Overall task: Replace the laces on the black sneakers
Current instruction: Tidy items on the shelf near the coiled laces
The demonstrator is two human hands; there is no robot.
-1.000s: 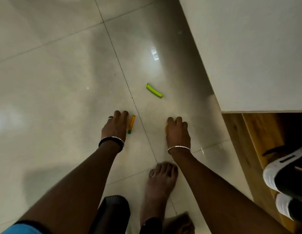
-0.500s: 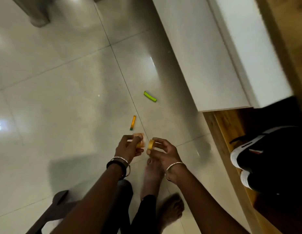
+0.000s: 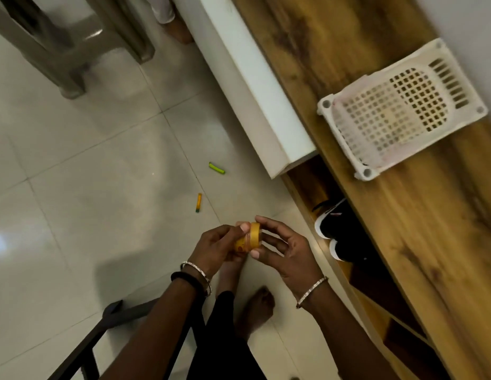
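Fingers [image 3: 270, 224] half-curled around jar [image 3: 246, 241] (orange)

Glossy tiled floor [image 3: 74, 165], wood-grain shelf top [image 3: 376, 64], perforated plastic basket [image 3: 356, 149], metal bangle [image 3: 311, 292].

Jar [image 3: 247, 238]: between left hand [image 3: 217, 248] and right hand [image 3: 285, 250], pinched by both, above floor [image 3: 101, 187].
Near stick [image 3: 198, 202], far stick [image 3: 217, 168]: on floor, ahead of hands.
Sneakers [image 3: 340, 231]: inside shelf unit [image 3: 403, 215], right of hands.
Basket [image 3: 398, 108]: on top of shelf unit.
Stool [image 3: 74, 45]: far left.
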